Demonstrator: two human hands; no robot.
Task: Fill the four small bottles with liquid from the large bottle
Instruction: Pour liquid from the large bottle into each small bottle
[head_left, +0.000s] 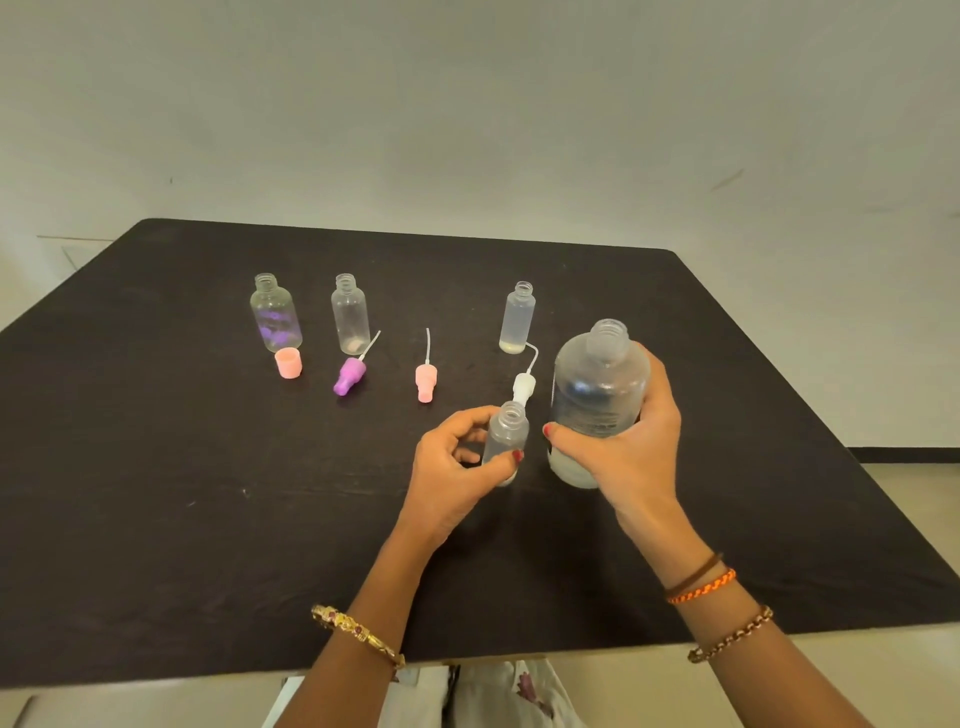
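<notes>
The right hand (631, 452) wraps around the uncapped large bottle (597, 395), held upright at the near right of the black table (156, 519); the left hand (457, 475) pinches an open small bottle (506, 439) between thumb and fingers just beside it. Three more small bottles (350, 314) stand open in a row farther back, their caps and spray tops (349, 375) lying in front. The pour should go best if the small bottle stays vertical and steady, the large bottle's mouth is brought directly over the narrow neck, and the tilt is slow, since a wide mouth over a small opening spills easily.
</notes>
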